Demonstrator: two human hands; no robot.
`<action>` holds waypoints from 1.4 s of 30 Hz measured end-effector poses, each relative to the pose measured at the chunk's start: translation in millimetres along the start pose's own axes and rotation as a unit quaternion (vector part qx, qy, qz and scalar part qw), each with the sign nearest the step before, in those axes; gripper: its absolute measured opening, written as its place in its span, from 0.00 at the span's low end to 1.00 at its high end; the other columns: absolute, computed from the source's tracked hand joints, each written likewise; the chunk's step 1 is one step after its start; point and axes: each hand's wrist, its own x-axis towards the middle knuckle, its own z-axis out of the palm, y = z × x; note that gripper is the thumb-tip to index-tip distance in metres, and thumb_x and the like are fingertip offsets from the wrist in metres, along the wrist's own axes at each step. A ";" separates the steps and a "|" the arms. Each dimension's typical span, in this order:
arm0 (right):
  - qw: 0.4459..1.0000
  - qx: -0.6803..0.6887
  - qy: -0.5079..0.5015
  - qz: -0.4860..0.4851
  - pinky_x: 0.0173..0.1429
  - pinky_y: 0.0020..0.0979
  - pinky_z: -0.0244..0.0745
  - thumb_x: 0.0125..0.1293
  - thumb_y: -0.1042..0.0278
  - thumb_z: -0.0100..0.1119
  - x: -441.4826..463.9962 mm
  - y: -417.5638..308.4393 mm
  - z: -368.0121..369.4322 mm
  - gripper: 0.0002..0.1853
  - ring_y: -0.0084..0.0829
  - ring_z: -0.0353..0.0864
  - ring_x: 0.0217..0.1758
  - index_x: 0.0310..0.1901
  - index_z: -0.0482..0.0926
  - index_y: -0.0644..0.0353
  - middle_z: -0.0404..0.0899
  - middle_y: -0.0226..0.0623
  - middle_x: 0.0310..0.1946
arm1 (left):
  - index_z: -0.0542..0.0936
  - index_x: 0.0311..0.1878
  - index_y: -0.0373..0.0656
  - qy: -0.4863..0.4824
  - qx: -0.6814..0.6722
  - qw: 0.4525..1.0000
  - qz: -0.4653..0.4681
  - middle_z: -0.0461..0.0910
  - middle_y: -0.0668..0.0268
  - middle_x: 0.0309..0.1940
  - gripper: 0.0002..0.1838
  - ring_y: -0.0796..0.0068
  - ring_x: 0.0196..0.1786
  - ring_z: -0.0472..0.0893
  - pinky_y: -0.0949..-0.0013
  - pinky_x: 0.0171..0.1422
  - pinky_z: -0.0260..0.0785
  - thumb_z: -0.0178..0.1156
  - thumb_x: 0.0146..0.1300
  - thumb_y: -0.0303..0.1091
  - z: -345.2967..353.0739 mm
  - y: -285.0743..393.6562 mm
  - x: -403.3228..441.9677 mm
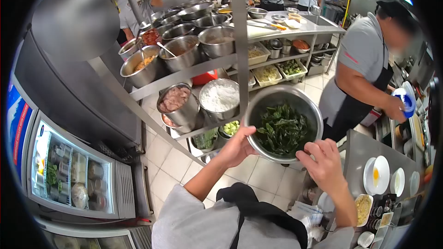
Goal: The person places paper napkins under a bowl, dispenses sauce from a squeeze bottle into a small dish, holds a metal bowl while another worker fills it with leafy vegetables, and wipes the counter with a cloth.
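A round stainless steel bowl (272, 97) is held up in front of me, tilted so that its inside faces me. Dark green leaves (282, 127) lie in the bottom of it. My left hand (236, 146) is closed on the bowl's left side, its thumb over the rim. At the lower right, my right hand (324, 163) has its fingers bent at the rim. Whether those fingertips grip the rim or a leaf is too small to make out. Behind the bowl to the left are a pot of white powder (220, 96) and a pot of raw meat (176, 99).
A metal rack (184, 71) with several pots stands ahead on the left. A glass-door fridge (74, 170) is at the left. Close on the right, a co-worker (357, 64) holds a blue-and-white container (405, 101). Plates (379, 175) sit on the right-hand counter (364, 145).
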 end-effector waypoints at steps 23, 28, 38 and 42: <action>0.954 0.007 0.294 -0.060 0.50 0.34 0.69 0.50 0.68 0.55 302.0 -9.0 105.7 0.16 0.35 0.73 0.48 0.44 0.76 0.52 0.73 0.36 0.41 | 0.71 0.51 0.35 -0.008 0.120 0.993 -0.011 0.68 0.71 0.22 0.17 0.77 0.31 0.74 0.75 0.38 0.67 0.53 0.65 0.38 -176.0 19.6 -29.2; 0.921 0.057 0.384 0.012 0.48 0.41 0.67 0.48 0.57 0.62 193.0 -43.4 110.2 0.16 0.39 0.70 0.43 0.34 0.72 0.57 0.68 0.37 0.37 | 0.72 0.36 0.37 -0.084 0.179 0.978 -0.071 0.60 0.74 0.12 0.15 0.79 0.14 0.64 0.74 0.23 0.65 0.47 0.68 0.41 -153.6 -28.7 6.3; 0.591 -0.289 0.064 0.750 0.60 0.46 0.60 0.53 0.64 0.57 -271.6 -196.5 74.2 0.20 0.45 0.62 0.60 0.50 0.72 0.54 0.66 0.41 0.56 | 0.73 0.38 0.31 -0.399 0.363 0.816 -0.205 0.77 0.60 0.27 0.37 0.65 0.39 0.79 0.63 0.60 0.61 0.25 0.68 0.60 -75.3 -151.9 35.0; 0.414 -0.449 0.014 0.792 0.53 0.40 0.66 0.50 0.73 0.54 -404.1 -253.0 -30.6 0.15 0.44 0.66 0.55 0.42 0.77 0.56 0.70 0.39 0.51 | 0.70 0.52 0.33 -0.495 0.395 0.734 -0.245 0.79 0.57 0.40 0.29 0.68 0.52 0.74 0.65 0.62 0.60 0.36 0.69 0.53 6.6 -198.6 6.5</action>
